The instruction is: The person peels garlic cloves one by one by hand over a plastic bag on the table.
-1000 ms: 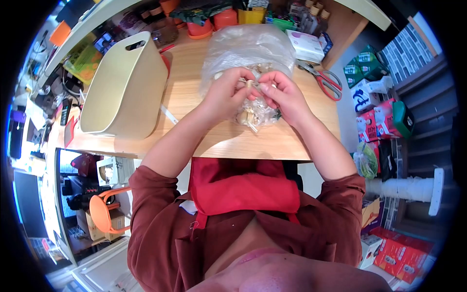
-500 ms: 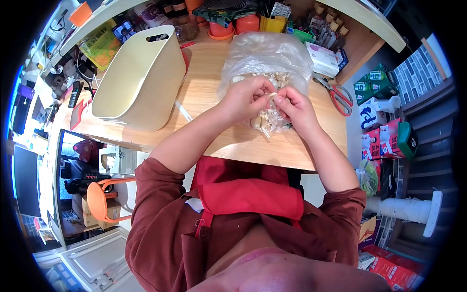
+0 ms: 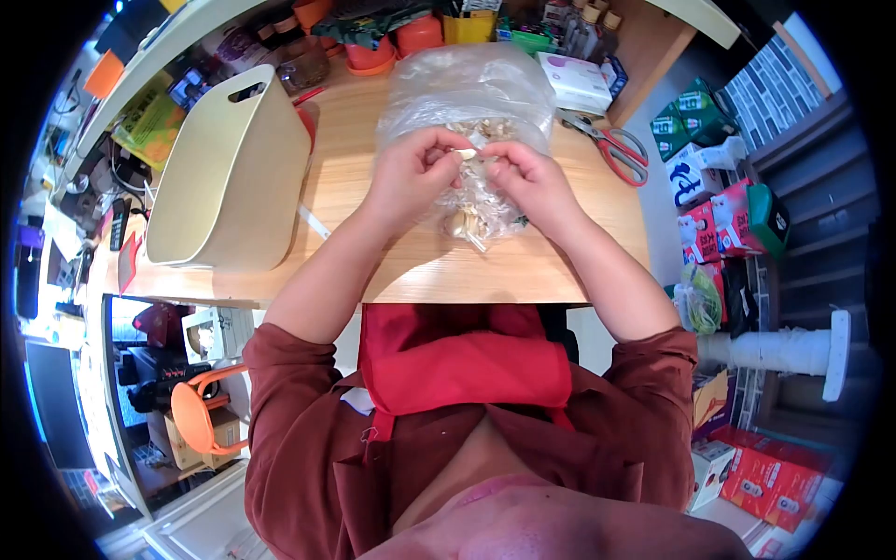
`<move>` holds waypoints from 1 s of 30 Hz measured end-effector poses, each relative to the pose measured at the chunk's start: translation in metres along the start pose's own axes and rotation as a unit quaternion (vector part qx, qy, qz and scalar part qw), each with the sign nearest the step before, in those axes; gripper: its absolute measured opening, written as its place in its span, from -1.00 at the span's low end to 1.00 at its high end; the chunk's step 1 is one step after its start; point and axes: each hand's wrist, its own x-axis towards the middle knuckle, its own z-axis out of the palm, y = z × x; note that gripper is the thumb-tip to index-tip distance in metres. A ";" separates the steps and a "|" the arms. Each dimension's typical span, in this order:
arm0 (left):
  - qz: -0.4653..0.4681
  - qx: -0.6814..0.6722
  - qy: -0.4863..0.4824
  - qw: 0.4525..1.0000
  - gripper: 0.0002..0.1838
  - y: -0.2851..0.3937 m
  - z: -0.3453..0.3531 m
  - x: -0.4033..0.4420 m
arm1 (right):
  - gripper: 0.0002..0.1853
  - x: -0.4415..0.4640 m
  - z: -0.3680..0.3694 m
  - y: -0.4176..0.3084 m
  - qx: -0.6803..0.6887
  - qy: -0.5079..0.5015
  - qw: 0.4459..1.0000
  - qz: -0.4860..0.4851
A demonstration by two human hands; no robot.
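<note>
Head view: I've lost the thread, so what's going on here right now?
A person has both hands up over a plastic bag on the table. The left hand pinches a pale piece, perhaps a garlic clove; the right hand is close beside it, though whether it touches is hard to tell. More pale bits lie on the plastic. The bin stands to the left, the scissors to the right.

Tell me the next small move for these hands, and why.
Probably a light pluck with the right hand at the pale piece: the left hand pinches it, and the right fingertips sit close by its end, over the plastic bag.
</note>
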 end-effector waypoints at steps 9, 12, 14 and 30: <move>-0.004 -0.014 -0.020 1.000 -0.87 0.003 0.000 0.000 | -0.75 -0.001 -0.005 -0.005 -0.045 -0.031 0.998 -0.010; 0.001 -0.013 -0.062 0.998 -0.85 -0.002 -0.001 0.001 | -0.74 -0.003 -0.001 -0.006 -0.011 -0.044 0.998 -0.034; -0.004 -0.015 -0.082 0.997 -0.85 -0.002 0.001 -0.001 | -0.74 -0.004 0.000 -0.008 -0.022 -0.049 0.998 -0.032; 0.020 0.112 -0.157 0.981 -0.84 0.001 -0.003 -0.003 | -0.74 -0.008 -0.003 -0.015 0.053 -0.106 0.993 0.008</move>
